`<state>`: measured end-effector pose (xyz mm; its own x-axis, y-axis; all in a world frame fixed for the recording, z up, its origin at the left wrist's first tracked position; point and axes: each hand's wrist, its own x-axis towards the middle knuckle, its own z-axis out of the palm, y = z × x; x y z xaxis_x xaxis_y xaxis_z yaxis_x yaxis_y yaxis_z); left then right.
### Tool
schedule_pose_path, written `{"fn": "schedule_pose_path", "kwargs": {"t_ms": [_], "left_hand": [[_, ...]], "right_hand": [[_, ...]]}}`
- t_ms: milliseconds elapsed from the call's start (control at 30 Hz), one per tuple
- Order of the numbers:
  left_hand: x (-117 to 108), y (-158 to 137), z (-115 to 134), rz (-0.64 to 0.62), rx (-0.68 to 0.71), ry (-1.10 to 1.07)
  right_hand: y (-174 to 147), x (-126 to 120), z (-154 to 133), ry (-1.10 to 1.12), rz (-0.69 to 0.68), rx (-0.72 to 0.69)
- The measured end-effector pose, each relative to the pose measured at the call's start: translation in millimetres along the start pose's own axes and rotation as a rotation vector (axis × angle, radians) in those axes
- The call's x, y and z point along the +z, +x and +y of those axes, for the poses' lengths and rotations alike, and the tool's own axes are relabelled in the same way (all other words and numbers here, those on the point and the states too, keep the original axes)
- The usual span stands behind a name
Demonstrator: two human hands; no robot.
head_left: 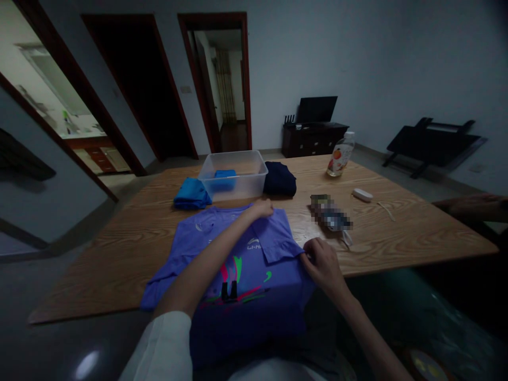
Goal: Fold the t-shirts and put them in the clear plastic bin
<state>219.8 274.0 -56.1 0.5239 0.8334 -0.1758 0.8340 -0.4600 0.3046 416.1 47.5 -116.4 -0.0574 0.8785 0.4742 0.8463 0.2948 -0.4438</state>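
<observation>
A purple T-shirt (246, 286) with a pink, green and black print lies spread over the table's front edge, its lower part hanging down toward me. My left hand (262, 208) reaches across the shirt and grips it near the collar and shoulder, fingers closed. At the right, my right hand (323, 264) pinches the hem of the sleeve, which is folded inward over the chest. Just beyond the collar stands a clear plastic bin (238, 186) with a blue folded cloth (225, 180) inside. Folded blue clothing (192, 193) sits left of the bin, folded dark navy clothing (280, 179) right of it.
On the wooden table (119, 248), a drink bottle (340, 156) stands at the back right. Nearer lie a blurred-out item (330, 214) with a strap and a white oval case (362, 195). Another person's arm (472, 206) shows at the right edge.
</observation>
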Motion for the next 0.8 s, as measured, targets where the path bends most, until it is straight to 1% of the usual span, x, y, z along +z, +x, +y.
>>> {"fn": "schedule_pose_path", "kwargs": {"t_ms": [133,267,433,500,567,667,733,800], "left_hand": [[6,-1,25,0.078,-0.028,0.024],[17,-1,39,0.142,0.000,0.013],[29,5,35,0.227,0.004,-0.050],[33,6,31,0.257,-0.002,-0.072],[38,5,28,0.289,-0.016,-0.085],[43,3,27,0.340,-0.053,-0.100],[45,3,28,0.362,-0.069,-0.117],[46,5,28,0.377,-0.072,-0.137]], "right_hand": [[-2,1,-2,-0.108,-0.001,-0.012],[-2,2,1,-0.051,-0.007,0.038],[-3,1,12,-0.020,0.021,0.099],[-3,-1,14,-0.060,0.034,0.119],[-3,-3,12,-0.150,0.032,0.119],[-3,-7,4,-0.300,0.028,0.053],[-3,-10,-1,-0.366,0.023,-0.008],[-3,-11,-4,-0.410,0.031,-0.028]]}}
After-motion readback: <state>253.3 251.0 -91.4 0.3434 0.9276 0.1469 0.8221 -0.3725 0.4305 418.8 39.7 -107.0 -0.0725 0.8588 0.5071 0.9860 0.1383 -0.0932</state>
